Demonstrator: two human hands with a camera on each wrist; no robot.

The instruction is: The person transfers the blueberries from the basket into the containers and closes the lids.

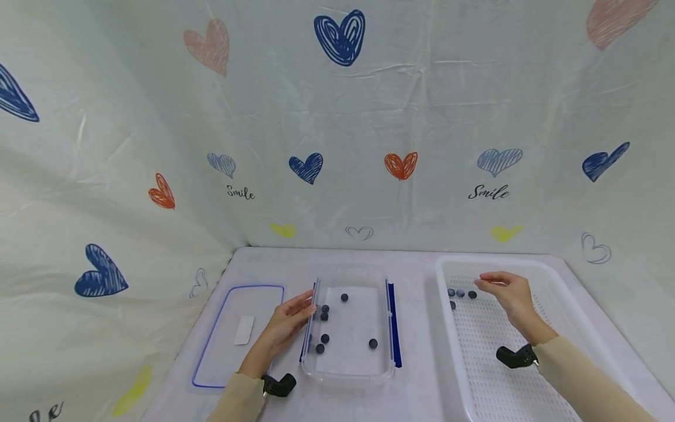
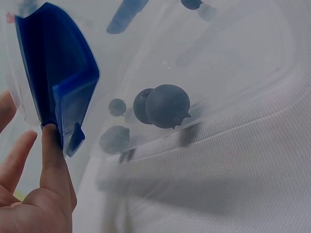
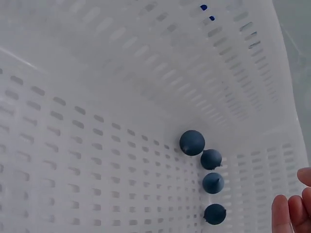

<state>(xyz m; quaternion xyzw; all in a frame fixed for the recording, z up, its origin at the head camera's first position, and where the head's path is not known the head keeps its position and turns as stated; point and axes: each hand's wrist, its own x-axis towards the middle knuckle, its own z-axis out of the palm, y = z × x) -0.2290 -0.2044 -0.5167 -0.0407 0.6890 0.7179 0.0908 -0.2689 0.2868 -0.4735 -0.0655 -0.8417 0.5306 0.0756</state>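
Note:
My left hand (image 1: 289, 321) is at the left side of a clear plastic box (image 1: 348, 375), its fingers touching the edge. In the left wrist view, a fingertip meets the box's blue latch flap (image 2: 73, 73). Several dark blueberries (image 2: 167, 106) lie in the box, mostly toward its left side, with one blueberry (image 1: 373, 343) at the right. My right hand (image 1: 514, 299) hovers over a white perforated basket (image 1: 506, 363), thumb and fingertips apart with nothing seen between them. Several blueberries (image 3: 214, 183) sit in the basket's far left corner, near those fingers (image 3: 281, 213).
A clear lid with a blue rim (image 1: 237, 286) lies left of the box, with a small white rectangle (image 1: 244, 330) on it. Another blue latch (image 1: 394, 325) hangs along the box's right side. A heart-patterned curtain (image 1: 358, 117) stands behind the white table (image 1: 416, 275).

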